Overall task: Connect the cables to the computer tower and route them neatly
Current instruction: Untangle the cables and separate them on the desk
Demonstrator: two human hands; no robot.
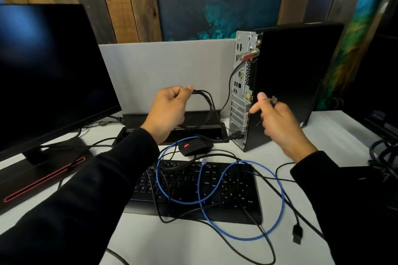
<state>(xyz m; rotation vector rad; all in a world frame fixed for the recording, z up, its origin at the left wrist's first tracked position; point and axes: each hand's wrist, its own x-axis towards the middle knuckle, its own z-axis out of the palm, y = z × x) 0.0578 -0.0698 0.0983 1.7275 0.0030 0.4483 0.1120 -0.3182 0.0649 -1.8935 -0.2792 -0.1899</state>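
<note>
A black computer tower (290, 75) stands upright at the back right, its rear port panel (242, 84) facing left. A black power cable (234, 135) is plugged in low on that panel, and another black cable runs from a port higher up. My left hand (170, 112) grips a looped bundle of black cable (206, 105) left of the tower. My right hand (277, 120), blurred, pinches a small thin tie or plug beside the panel. A blue network cable (243, 236) lies looped over the keyboard (193, 189), its clear plug (204, 160) free.
A dark monitor (49, 71) on a black stand with a red stripe fills the left. A black mouse (195, 147) sits behind the keyboard, before an open cable tray (172, 120). A loose black plug (297, 233) lies front right. More cables pile at the right edge (383, 155).
</note>
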